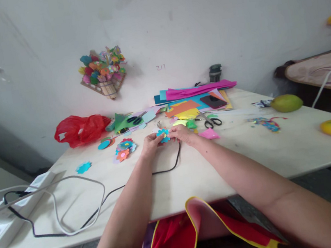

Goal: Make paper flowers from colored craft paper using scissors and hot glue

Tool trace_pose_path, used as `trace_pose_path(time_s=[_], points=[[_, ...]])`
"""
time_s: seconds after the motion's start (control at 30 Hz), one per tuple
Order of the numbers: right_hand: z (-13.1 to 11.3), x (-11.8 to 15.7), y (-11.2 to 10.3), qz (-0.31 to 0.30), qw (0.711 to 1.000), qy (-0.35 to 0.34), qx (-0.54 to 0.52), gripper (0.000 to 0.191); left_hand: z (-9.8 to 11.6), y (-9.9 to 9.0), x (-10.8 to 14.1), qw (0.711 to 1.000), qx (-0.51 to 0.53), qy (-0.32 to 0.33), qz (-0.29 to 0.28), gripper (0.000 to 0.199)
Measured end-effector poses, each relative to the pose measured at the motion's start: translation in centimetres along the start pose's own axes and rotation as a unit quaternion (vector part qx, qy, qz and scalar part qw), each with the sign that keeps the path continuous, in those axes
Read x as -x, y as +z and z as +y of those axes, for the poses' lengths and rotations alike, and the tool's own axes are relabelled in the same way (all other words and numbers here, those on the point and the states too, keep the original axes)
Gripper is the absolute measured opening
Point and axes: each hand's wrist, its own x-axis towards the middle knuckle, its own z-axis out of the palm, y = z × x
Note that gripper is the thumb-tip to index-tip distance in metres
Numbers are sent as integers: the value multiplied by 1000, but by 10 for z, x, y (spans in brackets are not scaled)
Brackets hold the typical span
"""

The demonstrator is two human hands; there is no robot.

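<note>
Between my two hands is a blue paper flower (162, 135) with a small yellow spot at its middle. My left hand (151, 143) pinches its left edge. On the other side, the fingers of my right hand (183, 133) are closed at the flower's right edge. Left of my hands lies a cluster of layered paper flowers (125, 148) in several colours. Further left is a single blue paper flower cutout (84, 167), with blue paper circles (104, 144) behind it. Scissors with black handles (212, 122) rest just beyond my right hand.
A black cable (168, 170) runs under my forearms to a power strip (20, 212) at left. Coloured paper sheets (200, 89), a phone (213, 101), more scissors (136, 119) and a red plastic bag (81, 129) lie at the back. Two mangoes (287, 103) sit at right.
</note>
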Motion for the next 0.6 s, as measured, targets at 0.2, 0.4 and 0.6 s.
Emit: trace_pose_path(time_s=[0.2,0.4,0.6], points=[[1,0,0,3,1000,7,13,9,0,0,0,1000,-5,-5,0,38],[2,-1,1,4,1000,9,16,9,1,1,1,1000,-4,-2,-3,38],[-3,2,-1,-8,1000,18,-9,11,-2,0,-1,1000,-5,3,-1,38]])
